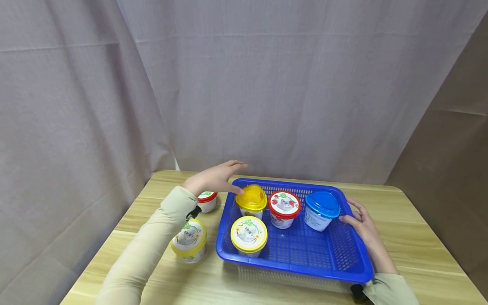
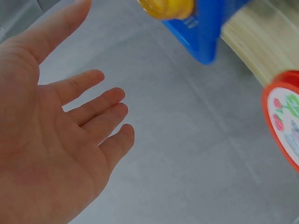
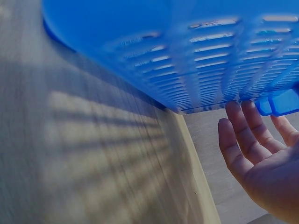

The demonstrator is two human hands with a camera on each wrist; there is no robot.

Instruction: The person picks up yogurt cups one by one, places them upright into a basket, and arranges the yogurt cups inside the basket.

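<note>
A blue plastic basket (image 1: pixel 289 267) holds a tub with a yellow domed lid (image 1: pixel 251 197), a red-rimmed tub (image 1: pixel 284 204), a blue-lidded tub (image 1: pixel 322 205) and a yellow-rimmed tub (image 1: pixel 249 234). My left hand (image 1: pixel 215 178) hovers over the basket's back left corner, fingers spread and holding nothing. Its thumb is by the yellow domed lid; whether they touch, I cannot tell. At the basket's right side, my right hand (image 1: pixel 364 226) grips the rim, thumb on the inner side. In the right wrist view its fingers (image 3: pixel 238 135) meet the slotted outer wall.
Left of the basket, another yellow-rimmed tub (image 1: pixel 189 240) stands on the wood-grain table (image 1: pixel 415 237). Behind it is a second red-rimmed tub (image 1: pixel 207 202), partly hidden by my left hand and sleeve. A grey curtain (image 1: pixel 267 93) hangs along the table's back edge.
</note>
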